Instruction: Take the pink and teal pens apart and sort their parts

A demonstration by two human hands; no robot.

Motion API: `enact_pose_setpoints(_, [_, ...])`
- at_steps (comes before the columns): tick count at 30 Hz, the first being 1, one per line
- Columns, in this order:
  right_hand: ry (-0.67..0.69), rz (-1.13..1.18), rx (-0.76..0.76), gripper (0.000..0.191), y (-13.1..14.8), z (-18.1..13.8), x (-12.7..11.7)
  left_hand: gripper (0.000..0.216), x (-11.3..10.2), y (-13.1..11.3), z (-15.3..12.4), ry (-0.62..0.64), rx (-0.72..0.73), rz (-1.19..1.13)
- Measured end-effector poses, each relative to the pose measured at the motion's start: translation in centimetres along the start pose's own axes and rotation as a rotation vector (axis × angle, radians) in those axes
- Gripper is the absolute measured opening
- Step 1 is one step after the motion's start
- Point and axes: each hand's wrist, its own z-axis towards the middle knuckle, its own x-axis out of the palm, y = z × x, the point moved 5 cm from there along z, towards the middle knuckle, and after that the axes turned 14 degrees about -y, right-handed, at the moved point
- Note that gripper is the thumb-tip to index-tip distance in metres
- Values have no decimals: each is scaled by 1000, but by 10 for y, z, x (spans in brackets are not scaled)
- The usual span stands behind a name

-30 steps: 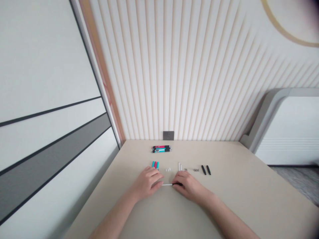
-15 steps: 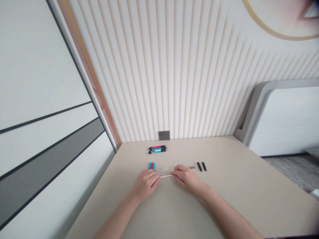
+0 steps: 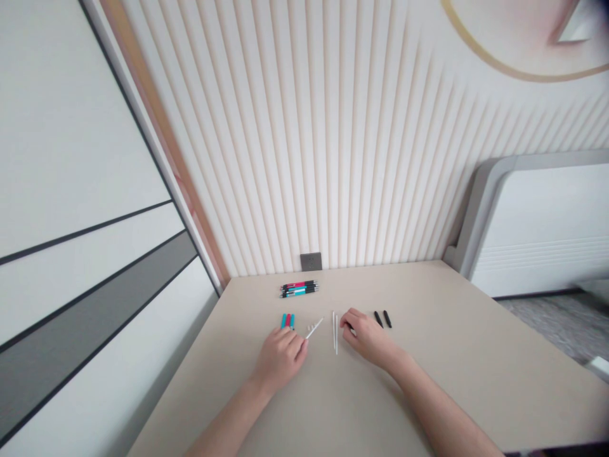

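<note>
Left hand (image 3: 280, 355) pinching white rod (image 3: 314, 328), lower centre of frame; right hand (image 3: 364, 336) curled beside two white rods (image 3: 337, 336) on counter (image 3: 333, 412), grip unclear. Looks like rod-handling step; next move calls for light, steady pinch.

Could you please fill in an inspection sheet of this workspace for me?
Surface: pale beige table.
Job's things: three coloured barrels, two blue and one red; small white pieces; two white rods side by side; two black tubes; several pens grouped farther back.
Clutter: nothing seen beyond these items.
Hands: left hand holds a slanting white rod; right hand closes on a dark piece, mostly hidden.
Cables: nothing seen.
Surroundings: ribbed wall with a dark socket; white-and-grey panelling on the left.
</note>
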Motion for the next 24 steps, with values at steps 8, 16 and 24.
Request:
enact_pose_setpoints(8, [83, -157, 30, 25, 6, -4, 11, 27, 39, -44, 24, 211, 62, 51])
enact_pose_setpoints(16, [112, -239, -16, 25, 4, -5, 16, 16, 37, -48, 20, 280, 7, -29])
enact_pose_setpoints(24, [142, -262, -13, 22, 0, -5, 21, 9, 31, -47, 13, 255, 59, -240])
